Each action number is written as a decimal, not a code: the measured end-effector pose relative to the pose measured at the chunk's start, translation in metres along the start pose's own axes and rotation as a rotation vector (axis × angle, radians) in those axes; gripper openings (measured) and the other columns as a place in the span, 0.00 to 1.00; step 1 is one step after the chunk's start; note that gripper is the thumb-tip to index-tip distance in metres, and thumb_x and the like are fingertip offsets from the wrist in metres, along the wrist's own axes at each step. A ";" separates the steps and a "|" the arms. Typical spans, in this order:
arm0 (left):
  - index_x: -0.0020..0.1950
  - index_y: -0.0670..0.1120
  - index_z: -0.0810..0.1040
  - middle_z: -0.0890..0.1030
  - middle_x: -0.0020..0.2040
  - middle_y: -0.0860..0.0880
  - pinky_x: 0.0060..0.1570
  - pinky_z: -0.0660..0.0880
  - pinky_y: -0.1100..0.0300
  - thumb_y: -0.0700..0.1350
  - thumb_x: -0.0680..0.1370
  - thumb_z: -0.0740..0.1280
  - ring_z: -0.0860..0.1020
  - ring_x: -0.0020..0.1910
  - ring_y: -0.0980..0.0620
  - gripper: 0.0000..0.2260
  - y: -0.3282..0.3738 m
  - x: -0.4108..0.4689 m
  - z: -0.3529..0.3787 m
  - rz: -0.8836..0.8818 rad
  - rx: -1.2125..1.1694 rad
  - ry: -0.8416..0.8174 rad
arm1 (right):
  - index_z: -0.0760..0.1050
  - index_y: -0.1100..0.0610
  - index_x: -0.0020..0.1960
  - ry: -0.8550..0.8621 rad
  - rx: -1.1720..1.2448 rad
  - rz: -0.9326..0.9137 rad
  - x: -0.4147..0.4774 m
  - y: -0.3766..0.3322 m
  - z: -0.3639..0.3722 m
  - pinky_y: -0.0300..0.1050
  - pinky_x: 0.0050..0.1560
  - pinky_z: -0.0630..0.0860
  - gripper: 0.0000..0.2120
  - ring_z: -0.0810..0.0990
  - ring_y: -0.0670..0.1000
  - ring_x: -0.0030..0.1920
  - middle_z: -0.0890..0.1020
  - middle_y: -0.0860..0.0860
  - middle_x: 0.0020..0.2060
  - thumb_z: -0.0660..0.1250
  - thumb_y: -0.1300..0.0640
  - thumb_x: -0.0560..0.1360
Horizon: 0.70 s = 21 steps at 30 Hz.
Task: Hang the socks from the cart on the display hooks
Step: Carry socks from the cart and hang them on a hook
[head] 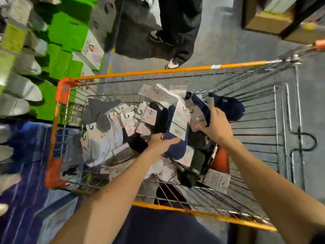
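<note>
Head view: inside the cart, the left hand grips a navy pair and the right hand clutches a dark blue pair. Small hangers in the pile could snag either pair, dragging extras out on lifting.

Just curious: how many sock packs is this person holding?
2: a navy pair in the left hand, a darker navy pair in the right hand. Hands may hide more.
</note>
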<state>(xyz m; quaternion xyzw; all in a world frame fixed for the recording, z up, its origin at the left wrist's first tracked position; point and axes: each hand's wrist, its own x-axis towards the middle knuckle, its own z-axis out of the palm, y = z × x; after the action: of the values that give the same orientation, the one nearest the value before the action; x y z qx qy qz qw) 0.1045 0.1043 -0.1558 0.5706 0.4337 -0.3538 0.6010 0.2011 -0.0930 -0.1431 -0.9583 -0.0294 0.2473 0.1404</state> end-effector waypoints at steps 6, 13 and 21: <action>0.64 0.45 0.79 0.83 0.60 0.45 0.52 0.82 0.44 0.42 0.71 0.79 0.81 0.57 0.45 0.23 -0.022 -0.003 -0.002 -0.036 0.015 -0.022 | 0.46 0.58 0.80 -0.167 0.030 0.167 0.024 -0.017 0.011 0.64 0.72 0.62 0.62 0.55 0.65 0.77 0.57 0.62 0.77 0.79 0.36 0.62; 0.62 0.45 0.77 0.81 0.58 0.48 0.49 0.79 0.53 0.35 0.73 0.75 0.79 0.52 0.49 0.20 -0.008 -0.017 -0.059 0.066 0.048 0.091 | 0.47 0.60 0.80 -0.186 -0.205 0.228 0.038 -0.027 0.013 0.67 0.70 0.63 0.65 0.63 0.65 0.75 0.61 0.62 0.76 0.75 0.27 0.60; 0.66 0.43 0.73 0.79 0.57 0.48 0.44 0.77 0.58 0.35 0.71 0.77 0.79 0.51 0.49 0.26 -0.002 -0.008 -0.085 0.128 -0.176 0.371 | 0.75 0.59 0.63 -0.380 -0.196 0.186 0.056 -0.024 -0.028 0.55 0.56 0.76 0.50 0.80 0.62 0.57 0.81 0.59 0.55 0.58 0.18 0.63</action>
<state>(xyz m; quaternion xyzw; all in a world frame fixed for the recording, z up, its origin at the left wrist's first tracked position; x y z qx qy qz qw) 0.0900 0.1881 -0.1467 0.5977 0.5291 -0.1647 0.5794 0.2644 -0.0704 -0.1390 -0.9020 0.0094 0.4313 0.0152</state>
